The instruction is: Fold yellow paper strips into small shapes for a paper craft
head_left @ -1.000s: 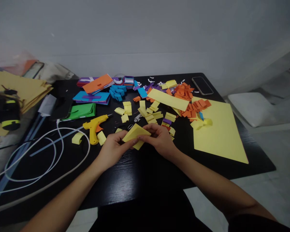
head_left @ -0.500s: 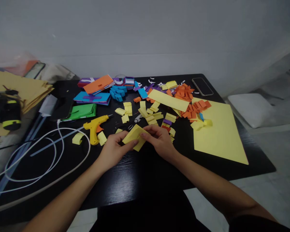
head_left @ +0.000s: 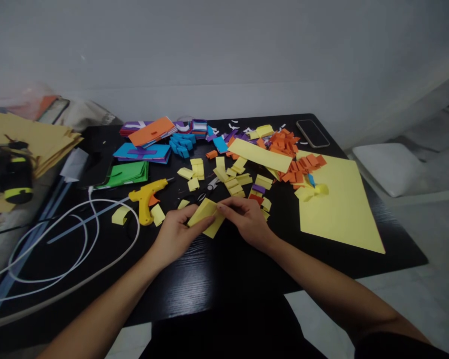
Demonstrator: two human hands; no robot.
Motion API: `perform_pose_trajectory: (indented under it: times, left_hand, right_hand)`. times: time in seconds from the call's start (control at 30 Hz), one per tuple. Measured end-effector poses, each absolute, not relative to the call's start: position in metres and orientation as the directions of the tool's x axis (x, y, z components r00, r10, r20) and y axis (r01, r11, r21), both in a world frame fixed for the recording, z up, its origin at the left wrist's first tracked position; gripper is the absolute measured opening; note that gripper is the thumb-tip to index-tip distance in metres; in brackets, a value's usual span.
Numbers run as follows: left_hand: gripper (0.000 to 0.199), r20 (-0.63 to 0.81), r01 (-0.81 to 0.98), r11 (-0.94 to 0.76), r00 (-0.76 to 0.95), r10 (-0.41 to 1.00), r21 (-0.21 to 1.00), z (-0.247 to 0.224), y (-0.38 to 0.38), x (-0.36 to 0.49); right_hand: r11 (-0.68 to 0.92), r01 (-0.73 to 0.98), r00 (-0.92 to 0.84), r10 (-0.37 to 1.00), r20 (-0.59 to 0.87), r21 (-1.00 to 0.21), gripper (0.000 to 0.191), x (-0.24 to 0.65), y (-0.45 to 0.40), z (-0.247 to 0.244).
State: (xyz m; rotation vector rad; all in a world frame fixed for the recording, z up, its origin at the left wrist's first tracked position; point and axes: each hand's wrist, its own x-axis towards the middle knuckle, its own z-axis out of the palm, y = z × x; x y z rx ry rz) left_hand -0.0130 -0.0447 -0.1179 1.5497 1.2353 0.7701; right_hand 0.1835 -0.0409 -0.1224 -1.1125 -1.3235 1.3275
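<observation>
Between both hands, over the front middle of the table, is a folded piece of yellow paper [head_left: 213, 230]. My left hand [head_left: 177, 233] is closed on its left side, the thumb lying across the face. My right hand [head_left: 247, 219] pinches its upper right edge between thumb and fingers. Just beyond the hands lie scissors [head_left: 212, 185], their handles partly hidden. Several small folded yellow paper pieces [head_left: 235, 187] are scattered behind them. A yellow glue gun [head_left: 145, 198] rests left of my left hand.
White cable [head_left: 139, 219] loops over the table's left side. Folded paper stacks in orange [head_left: 152, 131], blue [head_left: 144, 153] and green [head_left: 129, 173] stand at the back left. On the right are orange paper pieces [head_left: 284, 144], a large yellow sheet [head_left: 344, 209] and a phone [head_left: 313, 133].
The yellow paper has tilted slightly and sits a little lower between my hands. Both hands keep their hold, with small finger shifts. The things on the table stay put.
</observation>
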Motion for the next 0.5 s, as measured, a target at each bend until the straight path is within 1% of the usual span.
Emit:
perform_pose_trajectory:
  times: [0.13, 0.3, 0.37, 0.5]
  left_hand:
    - [0.032, -0.097, 0.354, -0.011, 0.287, 0.953, 0.935, -0.1188, -0.0431, -0.0128]
    - [0.036, -0.134, 0.364, 0.021, 0.287, 0.949, 0.931, -0.1193, -0.0424, -0.0122]
    - [0.036, -0.148, 0.365, 0.040, 0.273, 0.950, 0.930, -0.1200, -0.0423, -0.0128]
    - [0.034, -0.182, 0.341, 0.070, 0.308, 0.934, 0.937, -0.1211, -0.0421, -0.0155]
  right_hand:
    - [0.031, -0.010, -0.163, 0.986, 0.032, -0.999, 0.019, 0.1819, -0.0406, -0.1242]
    - [-0.013, 0.011, -0.184, 0.983, -0.014, -1.000, 0.027, 0.1812, -0.0405, -0.1270]
    - [-0.009, 0.014, -0.163, 0.987, -0.012, -1.000, 0.028, 0.1822, -0.0401, -0.1265]
    - [-0.007, -0.010, -0.115, 0.993, -0.006, -1.000, 0.031, 0.1842, -0.0375, -0.1254]
